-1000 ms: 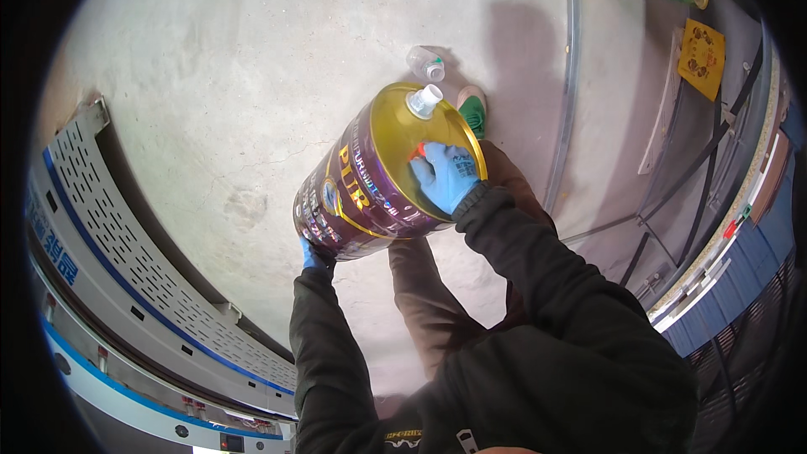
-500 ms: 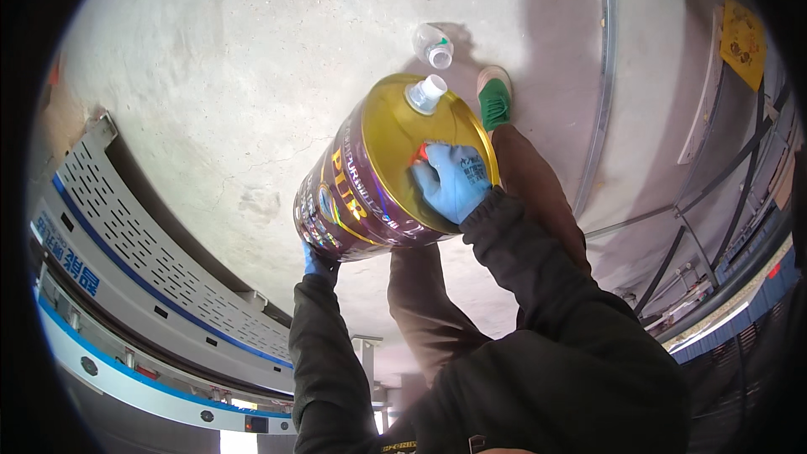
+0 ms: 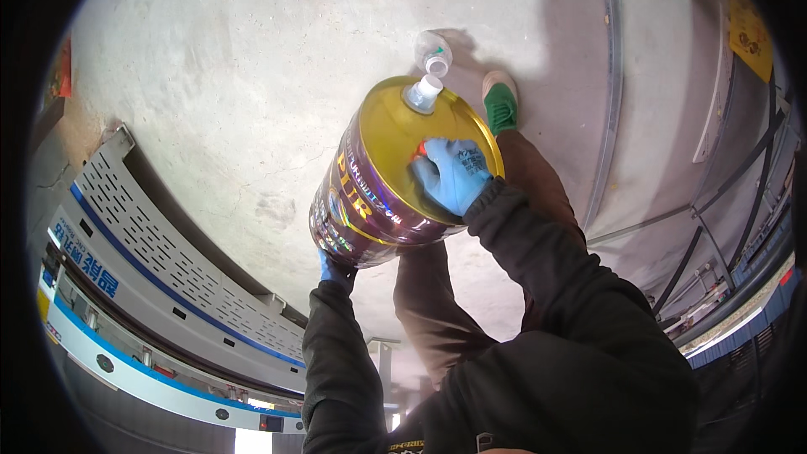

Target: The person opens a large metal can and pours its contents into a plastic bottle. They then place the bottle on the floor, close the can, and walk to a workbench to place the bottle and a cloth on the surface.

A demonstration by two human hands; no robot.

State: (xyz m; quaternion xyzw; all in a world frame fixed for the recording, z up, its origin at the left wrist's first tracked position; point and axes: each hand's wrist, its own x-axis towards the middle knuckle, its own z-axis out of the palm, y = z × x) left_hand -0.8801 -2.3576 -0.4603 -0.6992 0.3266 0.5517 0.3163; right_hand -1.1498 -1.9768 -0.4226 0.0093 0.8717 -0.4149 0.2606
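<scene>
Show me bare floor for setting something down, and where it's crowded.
Bare floor: the wide patch left of the drum, above the slotted panel; a narrower one between the green shoe and metal strip. Crowded: around the white spout, clear bottle and shoe.

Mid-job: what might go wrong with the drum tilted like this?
The drum could slip: the right hand grips its upper end, but the left hand is mostly hidden, its hold uncertain. If dropped, it might strike the nearby green shoe. If the white spout is open, which I can't tell, contents might spill past the clear bottle.
</scene>
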